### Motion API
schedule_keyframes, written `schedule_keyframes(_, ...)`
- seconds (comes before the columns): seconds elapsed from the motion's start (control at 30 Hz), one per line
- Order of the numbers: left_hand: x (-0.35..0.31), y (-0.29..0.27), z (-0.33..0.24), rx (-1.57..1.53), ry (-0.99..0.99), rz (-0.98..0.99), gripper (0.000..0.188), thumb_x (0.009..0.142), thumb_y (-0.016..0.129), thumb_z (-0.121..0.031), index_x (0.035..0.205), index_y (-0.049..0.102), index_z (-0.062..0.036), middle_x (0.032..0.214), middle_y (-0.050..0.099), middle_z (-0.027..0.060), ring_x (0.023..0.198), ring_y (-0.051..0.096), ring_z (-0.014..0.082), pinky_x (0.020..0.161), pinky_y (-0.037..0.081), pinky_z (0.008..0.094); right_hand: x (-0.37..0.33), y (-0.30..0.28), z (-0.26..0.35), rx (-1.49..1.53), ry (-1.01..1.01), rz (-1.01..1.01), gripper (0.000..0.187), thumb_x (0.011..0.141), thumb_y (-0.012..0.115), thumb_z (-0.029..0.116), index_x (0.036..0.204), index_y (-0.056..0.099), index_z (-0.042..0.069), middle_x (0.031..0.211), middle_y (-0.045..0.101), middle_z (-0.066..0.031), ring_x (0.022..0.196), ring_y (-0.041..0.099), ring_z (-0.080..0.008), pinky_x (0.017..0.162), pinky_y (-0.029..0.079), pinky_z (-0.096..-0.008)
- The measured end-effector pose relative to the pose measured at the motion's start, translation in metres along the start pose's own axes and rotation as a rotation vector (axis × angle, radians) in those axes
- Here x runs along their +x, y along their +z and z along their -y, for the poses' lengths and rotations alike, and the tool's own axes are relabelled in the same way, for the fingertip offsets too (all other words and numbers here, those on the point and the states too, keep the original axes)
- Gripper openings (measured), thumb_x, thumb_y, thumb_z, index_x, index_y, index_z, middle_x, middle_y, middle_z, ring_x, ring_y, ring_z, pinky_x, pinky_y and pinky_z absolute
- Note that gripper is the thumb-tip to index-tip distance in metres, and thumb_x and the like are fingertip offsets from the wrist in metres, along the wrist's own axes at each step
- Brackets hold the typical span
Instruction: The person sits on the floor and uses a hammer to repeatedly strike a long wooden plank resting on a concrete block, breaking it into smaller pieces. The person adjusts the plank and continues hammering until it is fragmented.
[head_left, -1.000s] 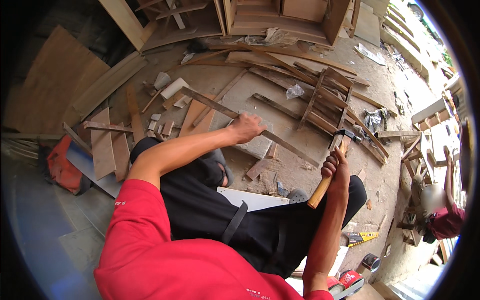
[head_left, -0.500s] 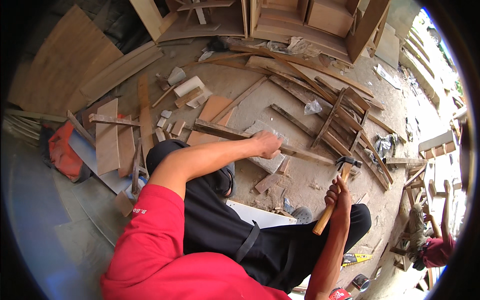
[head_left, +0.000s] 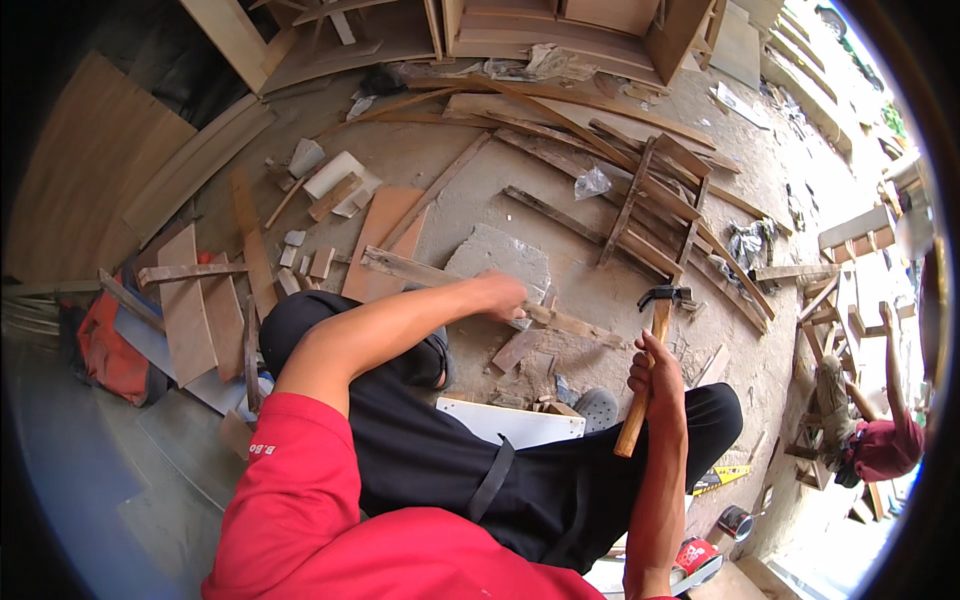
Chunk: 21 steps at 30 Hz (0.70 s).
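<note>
My left hand (head_left: 503, 297) is closed around a long narrow wooden strip (head_left: 575, 325), which runs from left to right over the near edge of a rough grey slab (head_left: 500, 252). My right hand (head_left: 656, 376) grips a claw hammer (head_left: 631, 428) by its wooden handle. The hammer's dark head points away from me, just beyond the strip's right end and apart from it. A white board (head_left: 510, 421) lies between my legs, below the strip. Small wood offcuts (head_left: 517, 350) are on the floor by the slab.
A nailed wooden frame (head_left: 655, 205) and several long planks lie ahead. Loose panels (head_left: 182, 300) and an orange bag (head_left: 110, 340) are at left. Open cabinets (head_left: 560, 45) stand at the back. Cans (head_left: 735, 522) and a yellow-handled tool (head_left: 722, 478) lie at right; another person (head_left: 880, 440) works beyond.
The strip has come nearer to me with my left hand, uncovering more of the grey slab. The hammer head now stands apart from the strip's right end. The whole view has shifted slightly.
</note>
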<state>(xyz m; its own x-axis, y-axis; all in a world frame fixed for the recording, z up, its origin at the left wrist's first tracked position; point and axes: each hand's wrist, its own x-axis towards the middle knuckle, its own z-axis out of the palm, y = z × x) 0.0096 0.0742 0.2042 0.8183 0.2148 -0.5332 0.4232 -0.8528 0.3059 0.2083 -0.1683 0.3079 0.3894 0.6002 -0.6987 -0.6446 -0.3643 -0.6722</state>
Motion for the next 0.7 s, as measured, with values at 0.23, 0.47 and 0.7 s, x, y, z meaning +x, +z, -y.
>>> schedule_keyframes(0.23,0.002,0.004,-0.037,-0.007,0.093,0.032,0.04,0.092,0.055,-0.038,0.096,0.068,0.0002,0.097,0.067,0.0246,0.094,0.063,0.0422,0.081,0.05,0.0501,0.0,0.004,-0.017,-0.253,-0.138,-0.108,0.022,0.092,0.065,0.026,0.087,0.049,0.011,0.06,0.039,0.0066,0.044,0.036,-0.0052,0.041,0.032,-0.0231)
schedule_keyframes(0.47,-0.012,-0.016,-0.075,-0.086,0.268,-0.059,0.041,0.098,0.046,-0.033,0.108,0.061,0.0031,0.095,0.065,0.027,0.092,0.062,0.044,0.083,0.048,0.05,0.011,-0.01,-0.035,-0.853,-0.659,-0.215,0.039,0.079,0.076,0.024,0.1,0.058,-0.003,0.094,0.068,-0.0203,0.09,0.067,-0.0311,0.08,0.051,-0.0382)
schedule_keyframes(0.7,-0.028,-0.038,-0.112,-0.134,0.425,-0.087,0.037,0.1,0.045,-0.031,0.107,0.06,0.0027,0.093,0.065,0.0253,0.09,0.062,0.0432,0.079,0.048,0.0499,-0.008,-0.012,-0.033,-0.981,-0.537,-0.185,0.054,0.072,0.082,0.024,0.11,0.057,-0.005,0.103,0.067,-0.0238,0.098,0.065,-0.0359,0.083,0.051,-0.0401)
